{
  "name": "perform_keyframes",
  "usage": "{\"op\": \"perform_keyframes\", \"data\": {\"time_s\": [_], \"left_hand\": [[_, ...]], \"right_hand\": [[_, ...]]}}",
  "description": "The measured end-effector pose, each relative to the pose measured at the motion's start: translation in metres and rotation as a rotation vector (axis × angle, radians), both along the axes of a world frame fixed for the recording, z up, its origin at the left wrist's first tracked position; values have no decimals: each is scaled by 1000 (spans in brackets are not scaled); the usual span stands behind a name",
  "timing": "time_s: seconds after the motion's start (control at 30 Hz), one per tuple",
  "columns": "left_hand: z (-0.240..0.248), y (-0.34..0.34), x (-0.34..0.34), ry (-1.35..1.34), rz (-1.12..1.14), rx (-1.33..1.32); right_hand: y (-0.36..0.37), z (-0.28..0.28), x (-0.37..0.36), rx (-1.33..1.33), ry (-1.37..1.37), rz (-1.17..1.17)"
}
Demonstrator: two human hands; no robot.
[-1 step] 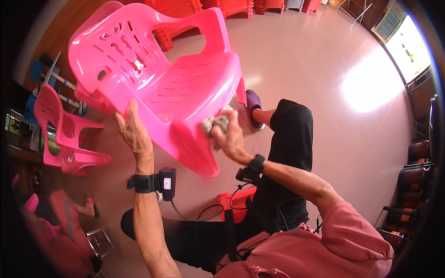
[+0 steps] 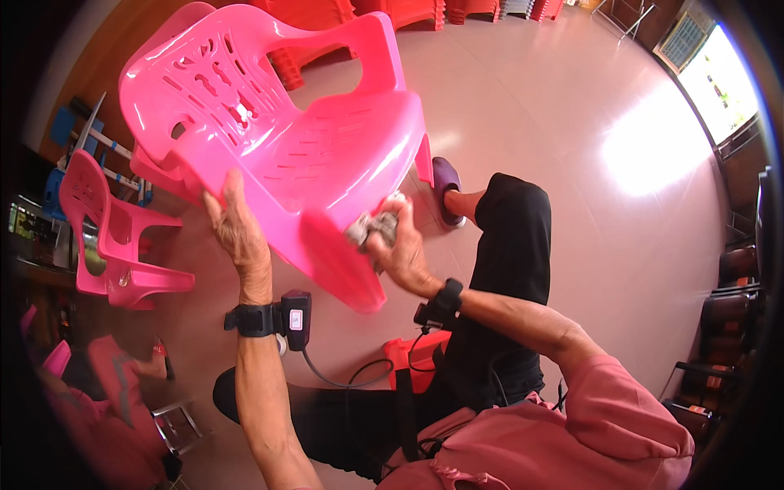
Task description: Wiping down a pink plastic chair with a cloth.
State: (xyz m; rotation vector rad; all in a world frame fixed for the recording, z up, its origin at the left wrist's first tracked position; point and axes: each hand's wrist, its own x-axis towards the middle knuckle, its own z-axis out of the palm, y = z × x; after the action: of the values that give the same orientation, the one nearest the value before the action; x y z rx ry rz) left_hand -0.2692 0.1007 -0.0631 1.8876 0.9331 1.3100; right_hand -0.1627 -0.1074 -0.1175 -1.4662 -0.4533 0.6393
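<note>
A glossy pink plastic armchair (image 2: 327, 151) with a slotted back and seat stands tilted before me at the left. My left hand (image 2: 237, 220) grips its near armrest, the thumb on one side and some fingertips hidden behind the edge. In my right hand (image 2: 400, 253) is a crumpled greyish cloth (image 2: 372, 229), pressed against the upper part of the chair's near front leg. Both wrists wear black straps with small boxes and cables.
Behind on the left stands a smaller-looking pink chair (image 2: 110, 233). Stacks of red chairs (image 2: 408, 12) line the far side. A red plastic stool (image 2: 412, 359) is below me. At the lower left, another person (image 2: 122, 408) in pink is partly visible. Dark chairs (image 2: 719, 327) stand along the right.
My right hand and the cloth have shifted slightly left and down along the chair's front leg. My left hand keeps its place on the armrest.
</note>
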Motion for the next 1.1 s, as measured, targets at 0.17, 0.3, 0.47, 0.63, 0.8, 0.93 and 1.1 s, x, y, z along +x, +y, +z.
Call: {"op": "perform_keyframes", "data": {"time_s": [0.17, 0.3, 0.47, 0.63, 0.8, 0.93, 1.1], "left_hand": [[41, -34, 45, -274, -132, -236], [34, -20, 44, -247, -122, -156], [42, -29, 46, -213, -174, -81], [60, -38, 60, -183, -209, -163], [47, -14, 62, -115, -60, -145], [45, -14, 68, -119, -100, -146], [39, -25, 82, -214, -212, -96]], "right_hand": [[-23, -63, -14, -191, -202, 99], [-40, -45, -9, -352, -100, 303], [-35, 55, -9, -95, -464, 389], [37, 87, 16, 150, -822, 287], [24, 32, -5, 76, -859, 361], [-11, -63, -24, -185, -668, 427], [-30, -122, -25, -507, -592, 629]]}}
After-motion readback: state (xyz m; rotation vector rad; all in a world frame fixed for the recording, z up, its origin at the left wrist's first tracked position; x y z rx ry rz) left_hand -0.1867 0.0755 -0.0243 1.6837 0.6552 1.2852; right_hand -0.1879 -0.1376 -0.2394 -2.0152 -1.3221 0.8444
